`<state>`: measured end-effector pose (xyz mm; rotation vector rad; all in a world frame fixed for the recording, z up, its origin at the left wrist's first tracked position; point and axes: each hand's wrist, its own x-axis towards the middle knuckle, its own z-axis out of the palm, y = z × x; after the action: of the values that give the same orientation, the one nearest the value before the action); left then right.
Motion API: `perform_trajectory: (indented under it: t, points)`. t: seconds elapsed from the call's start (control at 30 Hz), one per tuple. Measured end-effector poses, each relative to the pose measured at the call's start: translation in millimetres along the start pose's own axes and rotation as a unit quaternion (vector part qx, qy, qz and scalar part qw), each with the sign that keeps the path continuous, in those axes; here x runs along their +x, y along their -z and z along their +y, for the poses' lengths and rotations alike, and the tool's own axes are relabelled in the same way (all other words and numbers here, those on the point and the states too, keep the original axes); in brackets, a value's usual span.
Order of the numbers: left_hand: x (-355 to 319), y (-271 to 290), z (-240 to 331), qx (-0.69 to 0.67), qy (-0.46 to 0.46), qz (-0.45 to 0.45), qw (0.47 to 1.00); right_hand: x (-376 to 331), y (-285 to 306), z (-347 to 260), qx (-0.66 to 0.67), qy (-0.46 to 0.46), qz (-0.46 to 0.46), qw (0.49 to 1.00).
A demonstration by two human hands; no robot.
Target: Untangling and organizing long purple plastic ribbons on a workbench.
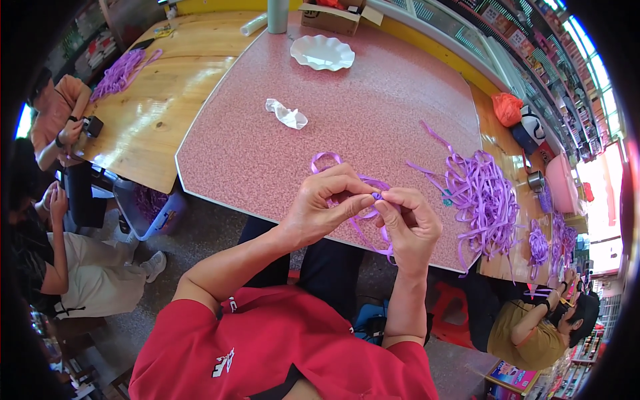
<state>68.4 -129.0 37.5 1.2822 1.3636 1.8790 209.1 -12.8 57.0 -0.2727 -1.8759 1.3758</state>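
Both hands meet above the near edge of the pink speckled table (pixel 247 160). Between thumb and forefinger, my left hand (pixel 327 203) pinches a purple ribbon (pixel 327 157). My right hand (pixel 410 217) pinches the same ribbon close by, its fingertips nearly touching the left ones. A small, darker purple folded bit or knot (pixel 377 196) shows between the fingertips; its exact form is too small to tell. Loops of the ribbon trail behind the hands and hang at the table edge. To the right of my right hand lies a large tangled heap of purple ribbons (pixel 483 200).
A crumpled white tissue (pixel 287 115) and a white scalloped plate (pixel 323 53) lie farther back, near a cardboard box (pixel 330 19) and a pale green cylinder (pixel 277 17). Wooden tables (pixel 160 100) adjoin. People sit left and right. A red stool (pixel 452 313) stands below right.
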Motion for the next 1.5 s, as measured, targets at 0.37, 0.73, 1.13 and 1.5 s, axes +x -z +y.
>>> perform_trajectory:
  t: [0.37, 0.73, 1.13, 1.5]
  points:
    - [2, 2, 8, 0.13, -0.096, 0.003, 0.987, 1, 7, -9, -0.092, 0.061, -0.059, 0.992]
    - [4, 0, -4, 0.177, -0.185, -0.008, 0.967, 16, 18, 4, 0.175, -0.141, -0.113, 0.968]
    - [-1, 6, -7, 0.088, -0.092, 0.017, 0.992, 1, -6, 5, 0.036, -0.021, -0.022, 0.999]
    - [1, 12, -6, 0.086, -0.106, -0.075, 0.988, 5, 6, -10, -0.077, 0.105, -0.097, 0.987]
